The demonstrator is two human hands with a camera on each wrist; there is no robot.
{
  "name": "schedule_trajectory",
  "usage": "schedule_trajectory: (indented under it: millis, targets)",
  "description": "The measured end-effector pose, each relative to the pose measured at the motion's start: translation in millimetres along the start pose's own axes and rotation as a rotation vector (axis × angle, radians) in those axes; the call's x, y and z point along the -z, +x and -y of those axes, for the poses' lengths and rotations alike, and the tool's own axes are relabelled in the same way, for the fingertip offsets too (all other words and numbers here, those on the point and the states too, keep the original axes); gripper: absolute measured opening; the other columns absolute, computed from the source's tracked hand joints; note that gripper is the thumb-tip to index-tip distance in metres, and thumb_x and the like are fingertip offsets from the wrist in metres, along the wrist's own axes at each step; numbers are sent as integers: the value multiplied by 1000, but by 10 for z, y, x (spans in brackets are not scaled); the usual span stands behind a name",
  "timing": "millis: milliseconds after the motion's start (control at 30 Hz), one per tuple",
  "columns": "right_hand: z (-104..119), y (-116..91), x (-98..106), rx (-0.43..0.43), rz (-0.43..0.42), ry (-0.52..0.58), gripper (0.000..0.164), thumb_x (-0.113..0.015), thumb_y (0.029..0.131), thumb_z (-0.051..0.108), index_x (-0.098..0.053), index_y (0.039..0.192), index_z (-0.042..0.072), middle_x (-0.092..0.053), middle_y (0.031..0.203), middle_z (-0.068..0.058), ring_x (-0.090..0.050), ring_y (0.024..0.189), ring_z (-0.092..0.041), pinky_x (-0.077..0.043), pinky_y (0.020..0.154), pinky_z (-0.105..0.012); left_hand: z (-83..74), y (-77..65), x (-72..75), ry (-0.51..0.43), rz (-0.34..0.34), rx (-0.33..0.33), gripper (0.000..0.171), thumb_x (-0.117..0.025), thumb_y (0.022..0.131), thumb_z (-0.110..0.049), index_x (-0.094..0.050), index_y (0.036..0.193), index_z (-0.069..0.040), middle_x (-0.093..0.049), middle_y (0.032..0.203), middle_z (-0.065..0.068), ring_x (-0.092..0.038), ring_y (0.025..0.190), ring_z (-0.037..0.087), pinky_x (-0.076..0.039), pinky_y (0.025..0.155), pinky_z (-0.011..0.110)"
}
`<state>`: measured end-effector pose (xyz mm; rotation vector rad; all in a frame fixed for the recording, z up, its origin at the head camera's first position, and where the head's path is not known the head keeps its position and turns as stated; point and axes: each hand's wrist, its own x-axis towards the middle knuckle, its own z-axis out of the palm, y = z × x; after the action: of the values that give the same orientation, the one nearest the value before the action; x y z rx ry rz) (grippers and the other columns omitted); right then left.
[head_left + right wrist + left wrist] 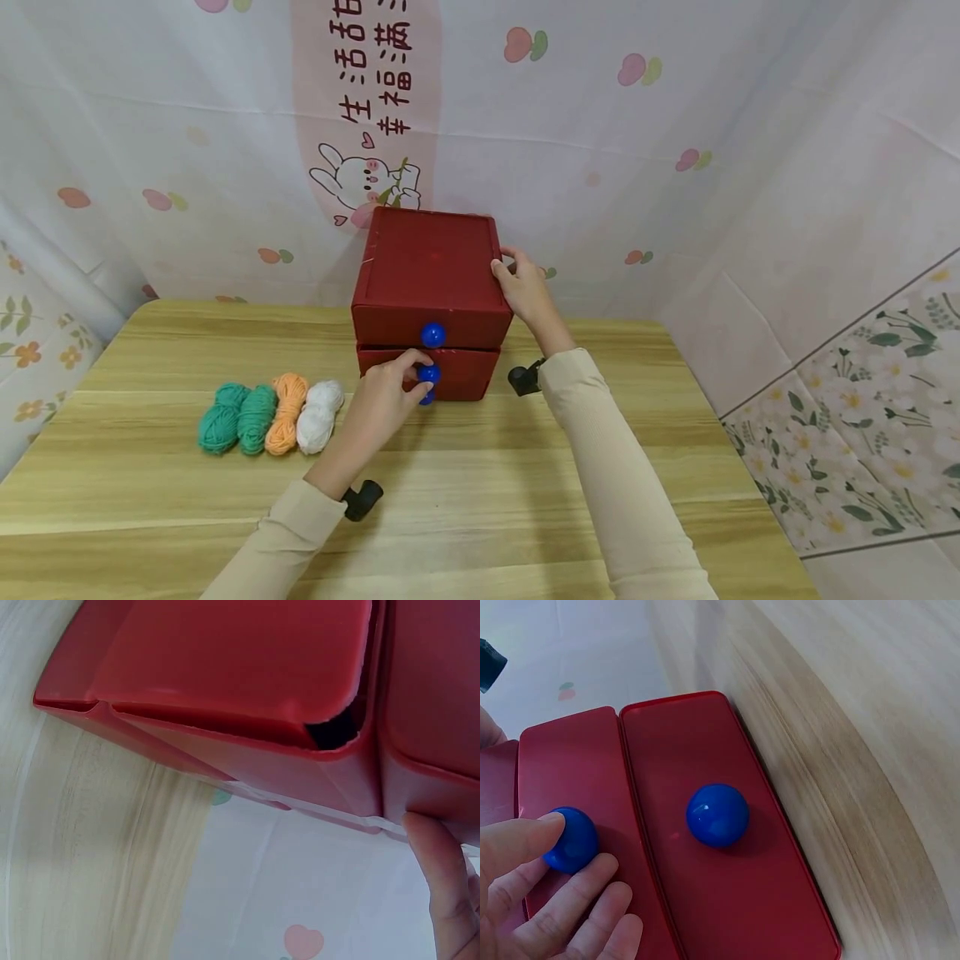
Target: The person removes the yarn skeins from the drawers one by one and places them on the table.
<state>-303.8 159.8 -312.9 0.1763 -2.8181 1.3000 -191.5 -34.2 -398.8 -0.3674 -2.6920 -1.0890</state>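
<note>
A red drawer unit stands on the table against the curtain, with blue ball knobs down its front. My left hand pinches the middle blue knob between thumb and fingers. Below it, the lowest blue knob sits untouched on its drawer front. The top blue knob is above the left hand. In the right wrist view, a narrow dark gap shows along the edge of one drawer front. My right hand rests against the unit's upper right side, its thumb on the red wall.
Left of the unit, green yarn skeins, an orange skein and a white skein lie side by side on the wooden table. A patterned curtain hangs close behind the unit. Black wrist cameras project near both wrists.
</note>
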Motion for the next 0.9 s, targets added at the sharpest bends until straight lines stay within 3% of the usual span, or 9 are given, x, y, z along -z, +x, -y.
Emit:
schedule_trajectory:
  millis: [533, 900]
  targets:
    - [8, -3, -21, -5, -2, 15, 48, -38, 100, 33, -33, 143, 12, -56, 110, -14, -59, 93, -27, -51, 80, -40, 29, 51, 13, -66, 23, 28, 23, -70, 83, -13, -63, 104, -13, -70, 86, 8, -64, 68, 15, -45, 52, 22]
    - [44, 3, -15, -7, -5, -56, 48, -38, 100, 32, -33, 143, 12, -57, 113, -15, -59, 95, -27, -50, 81, -40, 26, 63, 18, -64, 23, 28, 23, -71, 82, -13, -63, 104, -13, -71, 87, 8, -65, 69, 16, -47, 54, 22]
